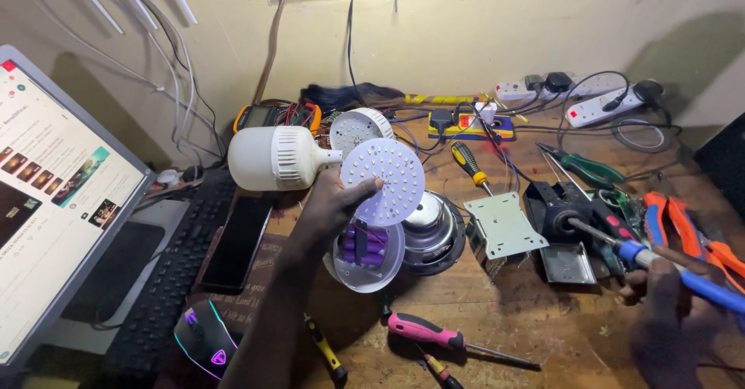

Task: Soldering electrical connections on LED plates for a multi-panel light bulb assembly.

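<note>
Two hands: both are gripping things.
Left hand (330, 206): its grip is closing on round LED disc (382, 181), above white lamp base (365, 257).
Right hand (667, 311): its grip is wrapping blue soldering iron (660, 263), near surface's right edge.

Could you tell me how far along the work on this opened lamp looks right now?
Done: the lamp is opened, its base showing purple cells. In hand: the left hand lifts the round LED board, while the right hand holds a blue-handled soldering iron. Left: the board is unseated, and the white lamp housing lies apart.

Round LED board (383, 181) in left hand (330, 206), soldering iron (667, 269) in right hand (667, 311)
</note>
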